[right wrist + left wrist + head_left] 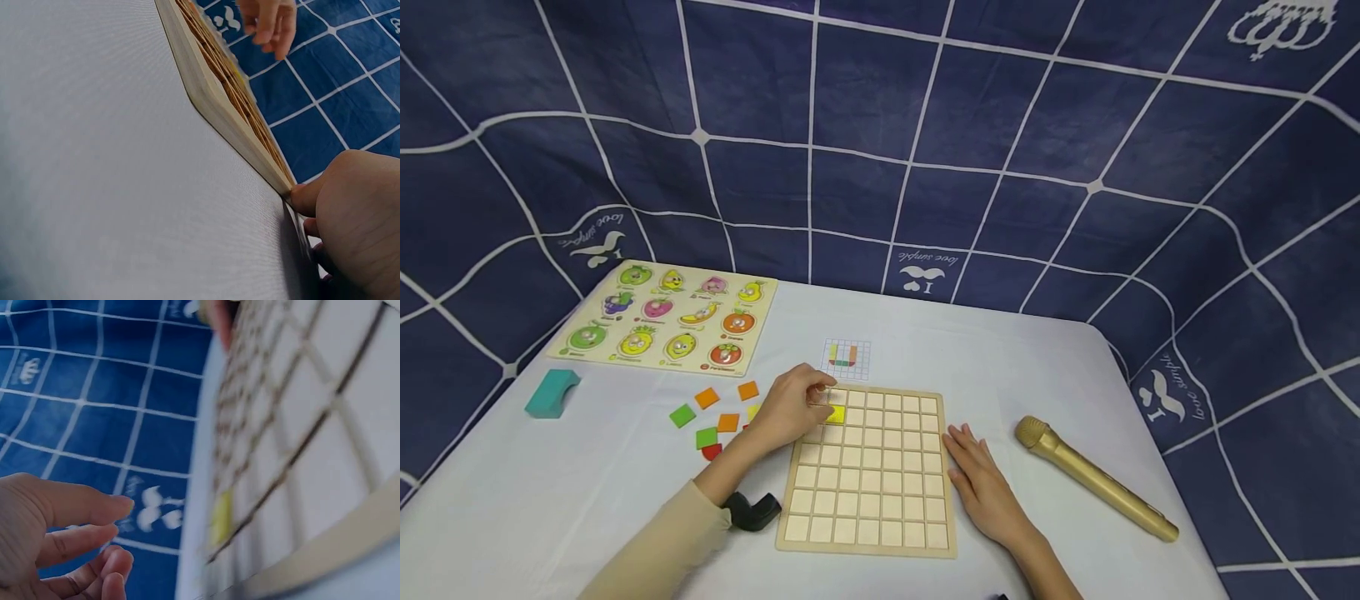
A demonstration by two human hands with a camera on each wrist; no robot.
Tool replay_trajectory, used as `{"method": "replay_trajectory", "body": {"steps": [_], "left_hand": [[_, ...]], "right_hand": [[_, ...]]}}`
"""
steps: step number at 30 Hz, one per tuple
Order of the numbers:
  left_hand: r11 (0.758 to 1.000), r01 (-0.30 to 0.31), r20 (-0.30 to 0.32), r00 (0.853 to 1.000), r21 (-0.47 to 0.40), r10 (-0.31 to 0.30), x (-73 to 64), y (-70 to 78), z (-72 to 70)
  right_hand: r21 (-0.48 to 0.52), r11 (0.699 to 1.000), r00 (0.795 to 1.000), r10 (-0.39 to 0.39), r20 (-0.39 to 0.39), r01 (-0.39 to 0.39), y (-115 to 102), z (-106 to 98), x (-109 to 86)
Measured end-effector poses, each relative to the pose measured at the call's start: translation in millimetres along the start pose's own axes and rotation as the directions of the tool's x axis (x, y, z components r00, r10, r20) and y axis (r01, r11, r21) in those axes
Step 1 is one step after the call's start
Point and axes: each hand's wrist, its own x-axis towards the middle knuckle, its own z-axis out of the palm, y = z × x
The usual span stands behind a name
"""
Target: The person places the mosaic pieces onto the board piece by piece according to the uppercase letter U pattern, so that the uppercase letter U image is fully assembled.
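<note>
A wooden grid board lies flat on the white table, a yellow tile in a cell near its far left corner. My left hand hovers over that corner beside the tile. Its fingers are loosely bent with a gap from the thumb and hold nothing in the left wrist view. Along the board's right side rests my right hand, fingers extended and touching the wooden edge. Beyond the board lies a small printed card with a coloured U-shaped pattern on a grid.
Left of the board are scattered orange tiles, green tiles and a red piece, some partly behind the left hand. A fruit puzzle board and teal block lie farther left. A gold microphone lies at right.
</note>
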Motion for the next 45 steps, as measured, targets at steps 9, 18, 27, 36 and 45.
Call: {"method": "replay_trajectory", "body": {"steps": [9, 18, 27, 36, 45], "left_hand": [[0.999, -0.044, -0.169, 0.984, 0.022, 0.047, -20.4, -18.5, -60.1], [0.997, 0.072, -0.173, 0.982, -0.003, -0.071, -39.2, -65.8, -67.8], [0.987, 0.164, -0.107, 0.981, -0.007, -0.163, -43.1, -80.0, -56.5], [0.986, 0.16, -0.09, 0.984, 0.046, -0.155, -41.8, -84.5, -52.2], [0.983, 0.161, -0.056, 0.986, 0.088, -0.156, -43.4, -85.3, -50.6]], "right_hand": [[-0.005, 1.0, 1.0, 0.02, 0.011, -0.02, 0.6, 1.0, 0.3], [0.013, 0.999, 0.999, 0.032, 0.021, -0.033, 0.0, -0.2, 0.5], [0.006, 0.998, 0.998, 0.061, 0.027, -0.062, 0.1, 0.5, 0.5], [0.009, 0.998, 0.998, 0.054, 0.028, -0.054, 0.1, -1.1, 1.9], [0.002, 0.999, 0.998, 0.049, 0.031, -0.05, 1.5, 0.5, 0.6]]}}
